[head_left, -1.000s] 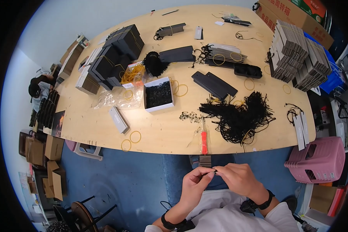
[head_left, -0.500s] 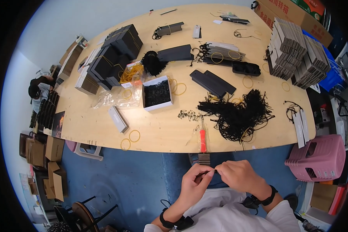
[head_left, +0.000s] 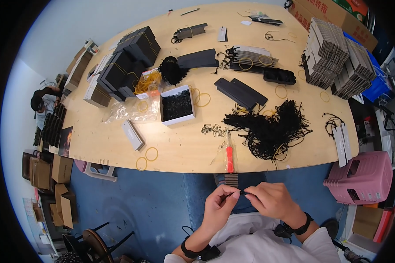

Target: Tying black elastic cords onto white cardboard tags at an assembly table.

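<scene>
In front of my lap, beyond the table's front edge, both hands meet at the fingertips. My left hand is closed, pinching a thin black cord between thumb and forefinger. Across the small gap, my right hand pinches the other side of the same black piece; its fine detail is too small to make out. On the table ahead lie a red-handled tool, a few small metal clips and a tangled heap of black cords.
A white box of small black parts stands left of the heap. Dark flat cards, yellow rubber bands and stacked grey cards lie around the wooden table. A pink stool is at right; another person is far left.
My fingertips have drawn slightly apart, and more of the black piece shows between them. The things on the table stay where they were.
</scene>
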`<action>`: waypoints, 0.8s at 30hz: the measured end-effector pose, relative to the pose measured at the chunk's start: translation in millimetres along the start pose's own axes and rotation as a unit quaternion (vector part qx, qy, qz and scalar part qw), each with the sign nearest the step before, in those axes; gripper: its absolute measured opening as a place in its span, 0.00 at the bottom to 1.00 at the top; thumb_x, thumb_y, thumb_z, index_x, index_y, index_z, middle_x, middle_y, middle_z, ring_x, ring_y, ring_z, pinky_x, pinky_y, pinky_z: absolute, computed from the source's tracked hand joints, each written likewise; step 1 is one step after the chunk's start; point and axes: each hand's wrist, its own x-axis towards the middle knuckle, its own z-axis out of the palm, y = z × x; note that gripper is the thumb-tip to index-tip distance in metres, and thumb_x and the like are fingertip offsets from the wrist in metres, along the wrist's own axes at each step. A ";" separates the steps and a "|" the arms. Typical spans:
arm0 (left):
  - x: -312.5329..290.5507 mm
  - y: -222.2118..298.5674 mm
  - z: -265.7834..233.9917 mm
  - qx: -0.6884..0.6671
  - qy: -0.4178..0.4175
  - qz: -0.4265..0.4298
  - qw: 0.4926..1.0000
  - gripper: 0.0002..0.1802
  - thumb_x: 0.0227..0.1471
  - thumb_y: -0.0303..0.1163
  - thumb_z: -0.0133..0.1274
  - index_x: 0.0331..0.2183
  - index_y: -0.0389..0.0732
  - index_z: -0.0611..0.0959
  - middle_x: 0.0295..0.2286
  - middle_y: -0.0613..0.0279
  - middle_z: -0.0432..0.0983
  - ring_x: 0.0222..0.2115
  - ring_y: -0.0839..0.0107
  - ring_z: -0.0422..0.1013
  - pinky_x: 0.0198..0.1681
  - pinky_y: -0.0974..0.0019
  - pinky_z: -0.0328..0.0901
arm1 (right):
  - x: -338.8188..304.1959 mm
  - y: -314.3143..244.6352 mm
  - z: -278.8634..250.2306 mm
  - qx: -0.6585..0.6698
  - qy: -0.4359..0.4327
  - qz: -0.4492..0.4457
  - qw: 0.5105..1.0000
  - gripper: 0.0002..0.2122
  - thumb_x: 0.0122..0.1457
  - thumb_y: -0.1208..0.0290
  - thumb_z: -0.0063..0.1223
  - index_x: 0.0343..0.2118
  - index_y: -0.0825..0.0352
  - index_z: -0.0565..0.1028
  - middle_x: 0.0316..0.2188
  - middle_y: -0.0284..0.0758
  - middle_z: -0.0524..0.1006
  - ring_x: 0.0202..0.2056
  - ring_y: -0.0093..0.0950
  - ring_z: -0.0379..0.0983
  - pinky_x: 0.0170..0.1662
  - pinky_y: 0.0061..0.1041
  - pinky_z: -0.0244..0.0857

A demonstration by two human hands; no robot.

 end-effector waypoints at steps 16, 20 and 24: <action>-5.3 -4.9 -0.6 0.115 0.024 -0.006 0.993 0.06 0.52 0.21 0.55 0.35 0.32 0.80 0.24 0.70 0.74 0.22 0.90 0.63 0.23 0.85 0.55 | 1.8 4.5 4.1 -0.017 0.027 -0.068 0.997 0.09 0.40 0.82 0.57 0.27 0.67 0.73 0.14 0.31 0.68 0.14 0.27 0.66 0.16 0.25 0.60; -7.0 -4.1 -3.5 0.121 0.017 -0.002 0.993 0.06 0.51 0.22 0.56 0.34 0.33 0.82 0.23 0.71 0.74 0.21 0.89 0.63 0.22 0.84 0.54 | 1.6 8.1 -0.8 0.008 -0.010 -0.074 0.997 0.08 0.41 0.81 0.57 0.26 0.66 0.72 0.14 0.31 0.67 0.14 0.27 0.66 0.16 0.25 0.59; -3.0 -5.8 -7.1 0.081 0.003 -0.021 0.996 0.06 0.52 0.25 0.57 0.34 0.35 0.83 0.17 0.79 0.66 0.17 0.92 0.52 0.18 0.81 0.44 | 1.9 9.7 -4.0 0.040 -0.045 -0.053 0.997 0.09 0.43 0.78 0.61 0.29 0.66 0.75 0.15 0.32 0.70 0.16 0.28 0.69 0.17 0.24 0.61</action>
